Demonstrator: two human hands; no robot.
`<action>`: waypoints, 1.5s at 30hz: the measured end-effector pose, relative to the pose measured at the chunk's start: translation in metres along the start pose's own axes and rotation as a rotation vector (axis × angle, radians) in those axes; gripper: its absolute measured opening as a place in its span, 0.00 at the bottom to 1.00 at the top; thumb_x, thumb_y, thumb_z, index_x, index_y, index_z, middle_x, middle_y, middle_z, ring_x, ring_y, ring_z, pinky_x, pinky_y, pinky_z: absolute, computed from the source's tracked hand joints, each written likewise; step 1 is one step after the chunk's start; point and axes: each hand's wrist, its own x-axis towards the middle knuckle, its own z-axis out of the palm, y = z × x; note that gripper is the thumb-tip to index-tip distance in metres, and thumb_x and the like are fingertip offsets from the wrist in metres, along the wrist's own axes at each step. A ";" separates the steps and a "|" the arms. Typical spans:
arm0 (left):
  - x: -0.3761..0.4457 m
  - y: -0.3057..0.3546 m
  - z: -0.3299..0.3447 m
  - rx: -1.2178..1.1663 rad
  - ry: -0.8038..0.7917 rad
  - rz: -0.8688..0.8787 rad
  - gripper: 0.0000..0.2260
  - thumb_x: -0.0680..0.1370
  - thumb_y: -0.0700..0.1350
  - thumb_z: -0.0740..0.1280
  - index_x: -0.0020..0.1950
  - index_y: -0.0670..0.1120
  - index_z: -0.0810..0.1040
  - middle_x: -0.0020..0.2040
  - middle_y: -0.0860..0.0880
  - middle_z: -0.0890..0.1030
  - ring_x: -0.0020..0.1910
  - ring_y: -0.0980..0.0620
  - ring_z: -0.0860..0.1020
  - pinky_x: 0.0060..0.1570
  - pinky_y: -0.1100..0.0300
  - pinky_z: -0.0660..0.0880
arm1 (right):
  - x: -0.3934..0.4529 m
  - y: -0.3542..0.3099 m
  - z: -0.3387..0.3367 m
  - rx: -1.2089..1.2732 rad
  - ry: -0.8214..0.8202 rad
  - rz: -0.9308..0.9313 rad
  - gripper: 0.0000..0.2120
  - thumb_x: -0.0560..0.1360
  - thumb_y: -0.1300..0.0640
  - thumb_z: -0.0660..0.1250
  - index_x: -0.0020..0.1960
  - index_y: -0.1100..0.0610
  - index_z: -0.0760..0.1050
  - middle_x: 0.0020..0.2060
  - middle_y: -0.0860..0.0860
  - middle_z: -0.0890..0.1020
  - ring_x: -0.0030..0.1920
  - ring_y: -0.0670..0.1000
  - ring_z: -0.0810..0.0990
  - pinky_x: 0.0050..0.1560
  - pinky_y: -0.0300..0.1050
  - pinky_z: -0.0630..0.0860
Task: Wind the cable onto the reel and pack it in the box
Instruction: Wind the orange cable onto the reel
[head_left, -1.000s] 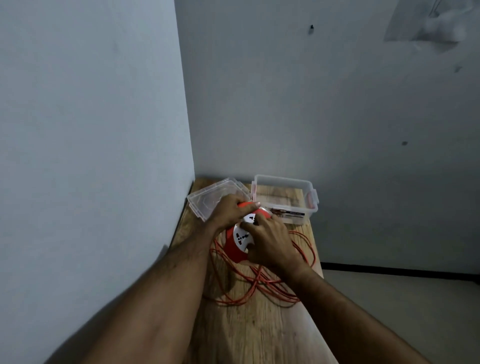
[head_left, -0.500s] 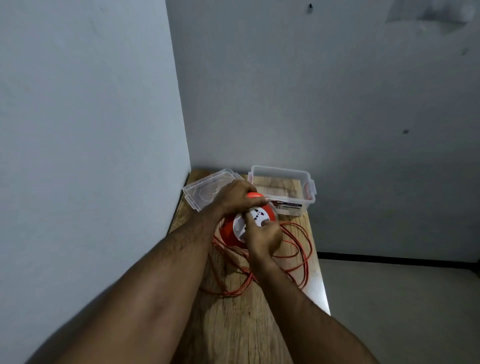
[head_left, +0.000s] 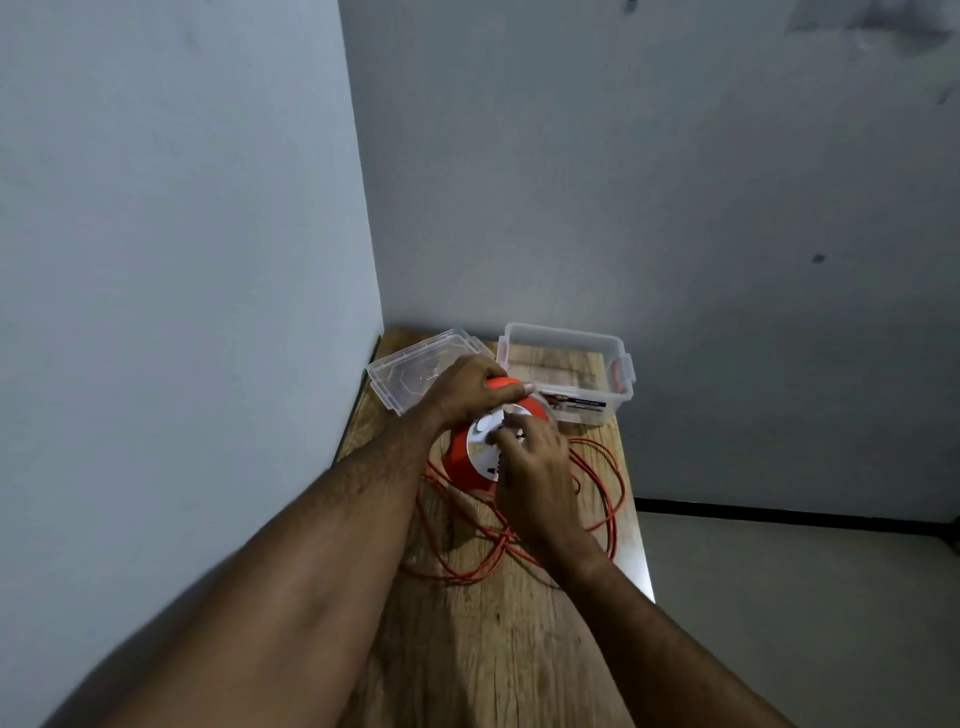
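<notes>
I see the left hand (head_left: 462, 387) curled over the orange handle at the top of the round orange plastic cable reel (head_left: 462, 462), gripping it. The right hand (head_left: 537, 467) lies against the reel's white socket face, fingers bent onto it; whether they pinch a knob there I cannot tell, as the hand covers that part. The reel stands on edge between the two hands, on the narrow wood-grain table (head_left: 493, 649).

The thin orange cable (head_left: 610, 499) lies in loose loops on the table, beneath and to the right of the right hand and wrist; most of it is off the reel. The right forearm crosses over part of the loops.

Count: one reel, one cable, one clear plastic storage box (head_left: 566, 364), one clear plastic lid (head_left: 410, 366). The box stands open just beyond the reel, against the back wall. The lid lies beside it on the left, partly hidden by the left hand. Grey walls (head_left: 182, 260) close the table's left and far sides.
</notes>
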 end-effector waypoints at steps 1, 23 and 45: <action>-0.001 -0.002 0.001 -0.010 0.005 0.000 0.29 0.70 0.73 0.67 0.37 0.47 0.83 0.34 0.49 0.83 0.35 0.51 0.81 0.42 0.45 0.80 | -0.002 0.004 0.000 -0.095 -0.075 -0.080 0.14 0.75 0.57 0.70 0.60 0.52 0.77 0.63 0.54 0.76 0.67 0.54 0.72 0.66 0.60 0.71; -0.047 -0.012 0.022 -0.085 -0.089 -0.039 0.28 0.70 0.73 0.68 0.52 0.51 0.88 0.47 0.54 0.88 0.45 0.59 0.84 0.52 0.50 0.83 | -0.023 -0.012 -0.003 -0.036 -0.217 0.145 0.25 0.69 0.49 0.75 0.63 0.56 0.77 0.50 0.53 0.85 0.49 0.55 0.84 0.52 0.51 0.80; -0.099 -0.023 0.003 -0.212 -0.057 -0.171 0.22 0.74 0.65 0.72 0.54 0.48 0.87 0.46 0.51 0.87 0.42 0.55 0.86 0.48 0.53 0.84 | -0.068 -0.039 0.003 -0.100 -0.203 -0.171 0.21 0.72 0.49 0.73 0.62 0.54 0.74 0.61 0.55 0.76 0.62 0.54 0.74 0.62 0.56 0.72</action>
